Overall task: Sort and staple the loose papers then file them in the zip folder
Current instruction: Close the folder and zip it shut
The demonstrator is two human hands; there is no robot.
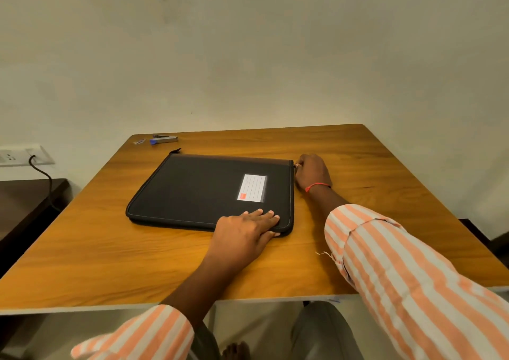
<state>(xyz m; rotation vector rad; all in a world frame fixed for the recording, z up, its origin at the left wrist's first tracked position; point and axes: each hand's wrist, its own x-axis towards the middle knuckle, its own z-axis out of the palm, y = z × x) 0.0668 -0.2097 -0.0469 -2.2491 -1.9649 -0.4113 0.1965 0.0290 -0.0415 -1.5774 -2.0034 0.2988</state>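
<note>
1. On the wooden table [358,166], near its middle, the black zip folder [198,191] lies flat and closed, with a white label [252,188] on its cover towards the right side.
2. At the folder's near right corner the left hand [245,228] rests palm down, its fingers straight and spread on the cover and its thumb along the front edge; it grips nothing.
3. At the far right corner the right hand [312,171] is curled, its fingertips pinching a small metal zip pull [297,166]. Only a glint of the pull shows, as the fingers hide the rest.
4. A red thread [316,186] circles the right wrist, and striped sleeves [399,263] cover both forearms.
5. Towards the far left corner of the table, well apart from the folder, lies a stapler [165,139]. Just beside it is a small object [139,141], too small to identify.
6. On the wall at left, a socket plate [16,155] is cut off by the frame edge. A dark cable [44,175] hangs from it, and its lower end is hidden behind the table.
</note>
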